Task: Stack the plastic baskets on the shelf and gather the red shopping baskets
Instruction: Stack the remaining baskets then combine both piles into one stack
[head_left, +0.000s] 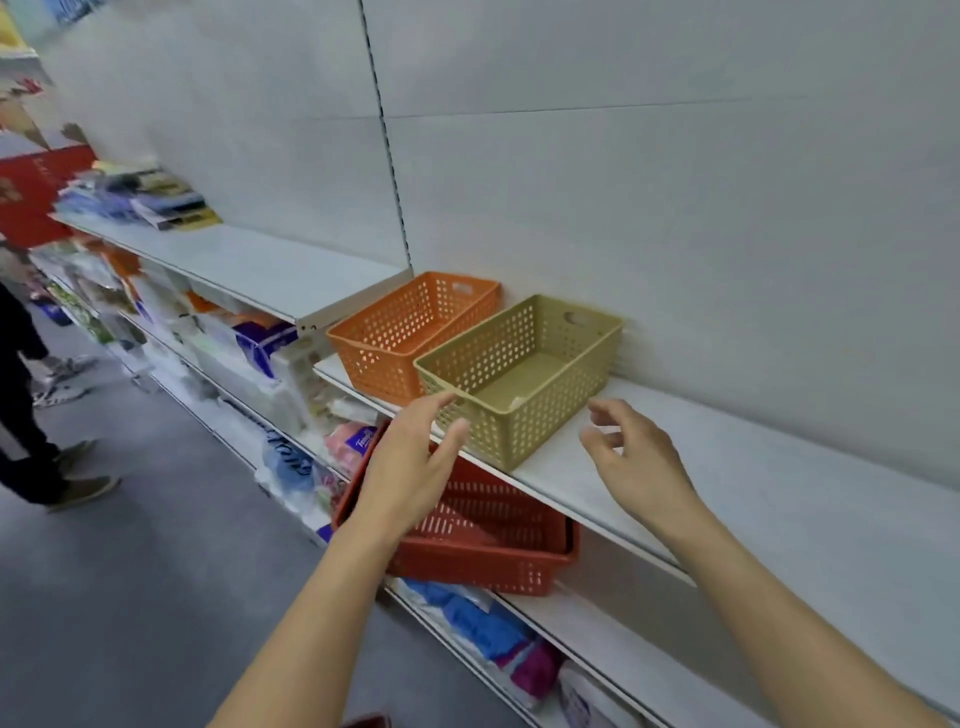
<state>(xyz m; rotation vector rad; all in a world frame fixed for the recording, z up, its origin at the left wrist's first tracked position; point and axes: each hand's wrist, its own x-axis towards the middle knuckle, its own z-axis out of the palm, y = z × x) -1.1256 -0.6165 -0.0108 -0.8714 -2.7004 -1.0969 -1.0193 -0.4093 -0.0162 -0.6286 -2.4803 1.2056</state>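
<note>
Two perforated plastic baskets stand side by side on the white shelf (779, 483): an orange basket (400, 338) on the left and an olive-tan basket (524, 379) to its right, both empty. My left hand (410, 462) hovers open at the tan basket's near left corner, fingers spread, not gripping. My right hand (634, 457) is open just right of that basket's near right corner, fingers loosely curled, holding nothing. One shelf lower, a red shopping basket (488, 540) juts out past the shelf edge, partly hidden by my left hand and the shelf above.
Lower shelves hold packaged goods (260, 353) and blue and pink packs (488, 629). A higher shelf (249, 265) at left carries stacked items (156, 202). A person's legs and shoes (47, 457) stand in the grey aisle at far left.
</note>
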